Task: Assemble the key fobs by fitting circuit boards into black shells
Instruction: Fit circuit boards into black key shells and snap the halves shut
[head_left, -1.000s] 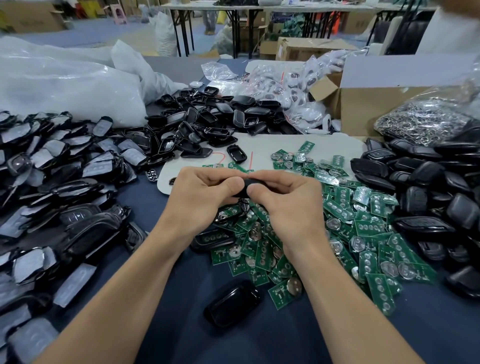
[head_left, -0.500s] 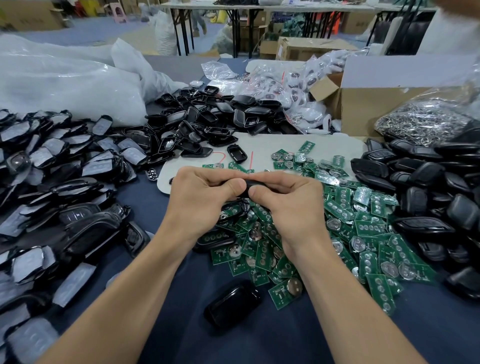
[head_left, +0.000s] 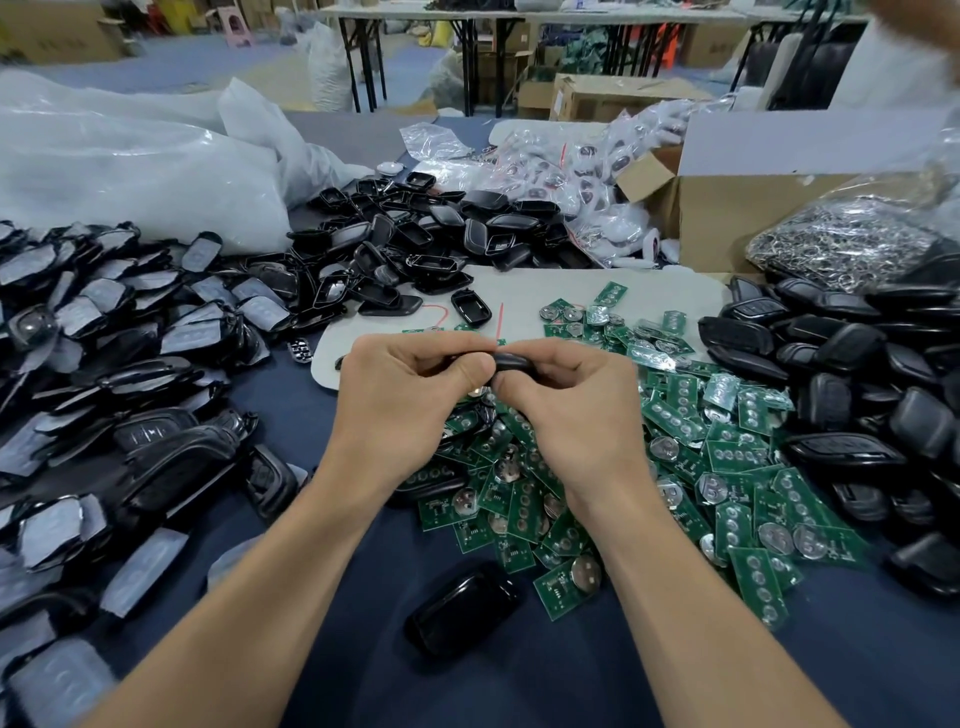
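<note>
At the far left of the table (head_left: 519, 691), a heap of film-covered shell halves (head_left: 104, 332) lies untouched. Nearer the middle, the left hand (head_left: 410, 400) is held above the cloth, its fingers curled and its thumb pressed onto the left end of a black shell (head_left: 511, 360). That shell is pinched between both hands and raised over the green circuit boards (head_left: 524, 499); only a short dark strip of it can be seen between the thumbs. The right hand (head_left: 566, 415) is curled round the right end, thumb on top, and the two thumb tips are set close together, touching or nearly so. Whether a board is already seated inside cannot be told, since the inside is hidden by the fingers.

The step in hand is judged to be the pressing-shut of the shell. Pressure is best spread evenly along the seam and worked from one end to the other, so that no clip is forced and no board edge is trapped. The shell should be held level, and the rim felt for any gap before it is put down. Further right, more of the boards are scattered, and beyond them a pile of black shells (head_left: 857, 364) is heaped.
</note>
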